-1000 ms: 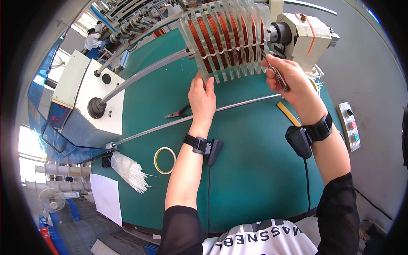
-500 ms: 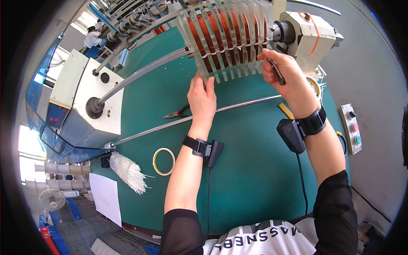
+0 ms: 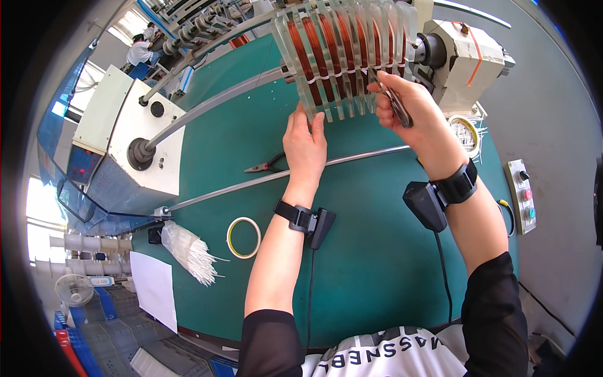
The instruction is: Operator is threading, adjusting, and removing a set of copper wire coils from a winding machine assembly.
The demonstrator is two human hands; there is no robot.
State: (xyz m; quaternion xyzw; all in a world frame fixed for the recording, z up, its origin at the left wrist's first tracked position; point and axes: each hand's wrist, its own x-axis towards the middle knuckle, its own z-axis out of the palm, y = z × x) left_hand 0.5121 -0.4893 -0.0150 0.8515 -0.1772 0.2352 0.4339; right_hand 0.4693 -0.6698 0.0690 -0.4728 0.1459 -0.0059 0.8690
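Observation:
A clear slotted coil former (image 3: 340, 112) carries several windings of copper wire (image 3: 314, 47), with white ties (image 3: 338, 74) across them. My left hand (image 3: 304, 147) grips the lower left corner of the former, thumb in front and the other fingers partly hidden behind it. My right hand (image 3: 405, 110) is closed around a slim dark metal hand tool (image 3: 394, 103), whose exact kind I cannot make out. The tool's thin tip reaches the windings right of the middle, close to a white tie.
A spindle housing (image 3: 468, 60) holds the former's right end. On the green table (image 3: 352, 251) lie pliers (image 3: 267, 166), a metal rod (image 3: 232, 190), a tape roll (image 3: 244, 239), and a bag of white ties (image 3: 191, 254). A button box (image 3: 521, 196) stands at right; a white machine (image 3: 141, 138) at left.
My right hand has moved left along the former, bringing the tool from its right end to the windings nearer the middle. My left hand stays at the lower left corner.

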